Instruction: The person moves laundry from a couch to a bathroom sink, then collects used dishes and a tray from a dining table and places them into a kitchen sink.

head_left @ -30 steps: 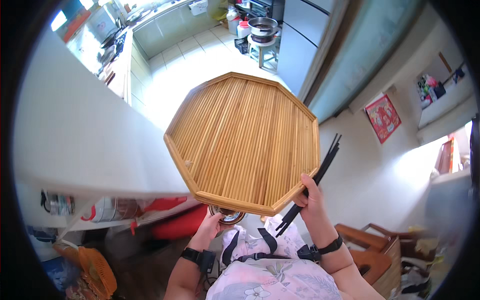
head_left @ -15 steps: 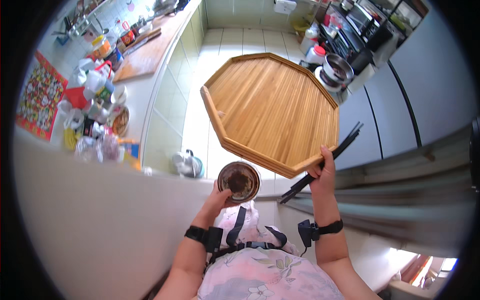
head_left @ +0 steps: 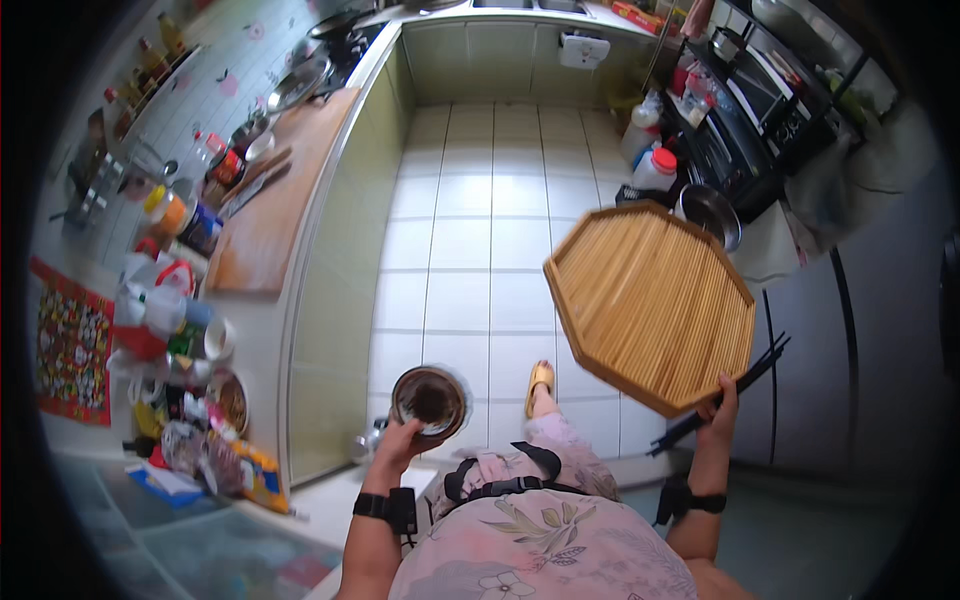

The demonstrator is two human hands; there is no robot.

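Low at the centre-left, my left hand [head_left: 399, 440] grips a round bowl [head_left: 431, 405] with dark residue inside. At the right, my right hand [head_left: 718, 410] holds an octagonal slatted wooden tray [head_left: 650, 300] by its edge, together with a bundle of black chopsticks [head_left: 762, 368] beside and partly under it. The bowl and tray are apart. Some of my fingers behind the tray and bowl are hidden.
A counter [head_left: 320, 160] along the left carries a cutting board [head_left: 275, 220], knives, jars and bags. A black appliance rack [head_left: 740, 120], jugs [head_left: 655, 168] and a metal pot [head_left: 707, 215] line the right, beside a grey fridge [head_left: 810, 370]. My slippered foot [head_left: 540, 385] stands on white floor tiles [head_left: 460, 250].
I have advanced into the kitchen. The tray has moved toward the right, and the bowl, earlier mostly under it, is now off to the left and uncovered.
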